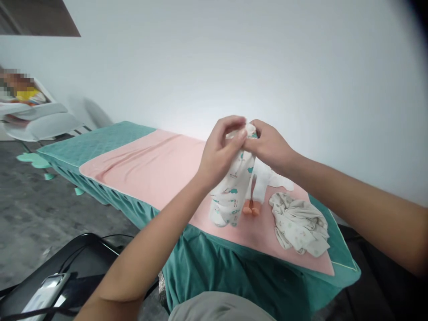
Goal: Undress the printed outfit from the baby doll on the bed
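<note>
A white baby garment or cloth (230,196) printed with small green and dark figures hangs upright in front of me, its lower end close to the pink sheet. My right hand (267,142) grips its bunched top edge. At the same edge, my left hand (222,147) curls its fingers, with the thumb pressed on the fabric. Partly hidden behind the cloth lies a doll-like figure in a white outfit (262,183), its orange feet (251,208) showing. To the right is a crumpled pale printed cloth (301,225).
The pink sheet (143,160) covers much of a bed with a green cover (100,136), set against a white wall (267,58). A black chair (87,254) with a phone (47,294) and cables stands at lower left. White chairs (50,122) and a person (28,93) are at far left.
</note>
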### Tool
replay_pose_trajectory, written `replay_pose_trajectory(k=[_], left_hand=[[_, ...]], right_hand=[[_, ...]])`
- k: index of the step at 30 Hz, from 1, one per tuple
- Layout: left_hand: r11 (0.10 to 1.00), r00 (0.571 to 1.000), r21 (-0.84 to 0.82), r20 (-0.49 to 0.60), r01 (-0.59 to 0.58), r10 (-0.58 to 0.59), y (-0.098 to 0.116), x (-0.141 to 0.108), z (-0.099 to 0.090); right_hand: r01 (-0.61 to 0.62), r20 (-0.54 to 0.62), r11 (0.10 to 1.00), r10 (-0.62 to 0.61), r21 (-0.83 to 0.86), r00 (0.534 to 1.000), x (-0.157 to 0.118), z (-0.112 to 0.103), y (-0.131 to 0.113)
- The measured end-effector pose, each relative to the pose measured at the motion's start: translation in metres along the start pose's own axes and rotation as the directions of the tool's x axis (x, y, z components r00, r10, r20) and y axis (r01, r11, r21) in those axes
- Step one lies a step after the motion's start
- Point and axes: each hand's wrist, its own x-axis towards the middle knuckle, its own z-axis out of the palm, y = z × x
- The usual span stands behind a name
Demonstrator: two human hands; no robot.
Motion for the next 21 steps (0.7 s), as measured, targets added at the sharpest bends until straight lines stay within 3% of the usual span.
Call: replay_pose_trajectory(k=[3,5,8,10,12,15,17,19,21], left_hand=[[0.986,0.974,0.091,-0.194,0.138,-0.118,-0.037,-0.032,0.006],[0.944,0.940,0.056,-0.127,0.325,-0.316,-0.060,-0.057,0.014],[0.833,0.829,-0.015,0.113,0.553,-0.548,-0.082,-0.092,0.025],[0.802,0.801,-0.048,0.107,0.596,-0.589,-0.086,-0.107,0.025],[0.808,0.810,-0.066,-0.001,0.585,-0.587,-0.084,-0.114,0.019],[0.869,0.858,-0.099,-0.139,0.484,-0.494,-0.077,-0.110,0.004],[0.886,0.877,-0.161,-0.144,0.436,-0.458,-0.074,-0.105,-0.002],[0.858,0.856,-0.198,-0.125,0.475,-0.502,-0.075,-0.102,-0.002],[0.833,0.819,-0.157,-0.157,0.531,-0.552,-0.081,-0.101,0.004]], right_hand=[[0.026,0.003,0.998,-0.027,0.063,1.000,0.006,0.012,0.008],[0.048,-0.020,0.991,-0.046,0.127,0.999,0.011,0.015,0.010],[0.050,-0.107,0.987,-0.034,0.151,0.994,0.021,0.008,0.020],[0.012,-0.170,0.987,0.016,0.163,0.985,0.027,-0.002,0.037],[-0.061,-0.193,0.973,0.106,0.222,0.976,0.028,-0.010,0.064],[-0.266,-0.075,0.909,0.304,0.320,0.950,0.009,0.001,0.111],[-0.469,0.031,0.830,0.483,0.301,0.875,-0.018,0.025,0.137],[-0.597,0.138,0.722,0.591,0.351,0.795,-0.053,0.058,0.152],[-0.668,0.330,0.619,0.582,0.412,0.743,-0.088,0.091,0.158]])
